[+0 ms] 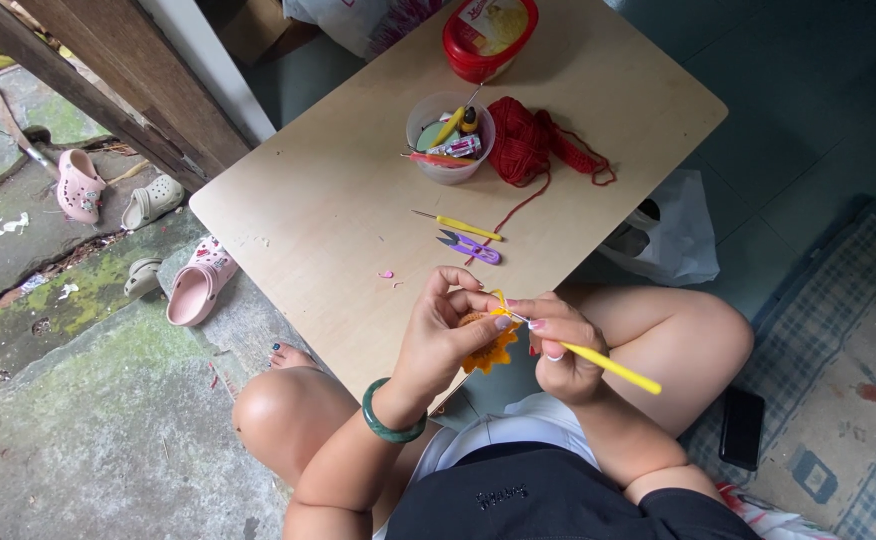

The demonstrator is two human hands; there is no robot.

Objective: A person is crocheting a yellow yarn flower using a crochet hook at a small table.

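Left hand: the left hand [438,335] was raised over the near edge of the table [308,210], wrist bent, with a green bangle [390,420] on the wrist. The thumb and the fingers were curled together and pinched the orange crochet piece [490,352].
Right hand: the right hand [563,350] was at 3 o'clock from the left hand, almost touching it. Its fingers were closed around a yellow crochet hook [613,367]; the handle pointed to about 4 o'clock and the tip went to the orange piece.
Crochet piece: it was small and orange, held between both hands, just past the near table edge and above the lap. A thin yellow strand [499,297] made a loop over the fingertips.
Table top: at 12 o'clock from the hands lay purple thread snips [470,246] and just beyond them a second yellow-handled hook [458,225], close together.
Far part of table: a clear cup [449,137] full of small tools stood at 12 o'clock, and a heap of red yarn [523,140] was just beside it at 3 o'clock, with one red thread running toward the snips. A red tub [489,35] with a lid stood farther, at the far edge.
Floor: a black phone [741,427] lay on the checked mat [838,330] at 4 o'clock from the right hand. Pink clogs [198,282] lay at 9 o'clock, outside the table.
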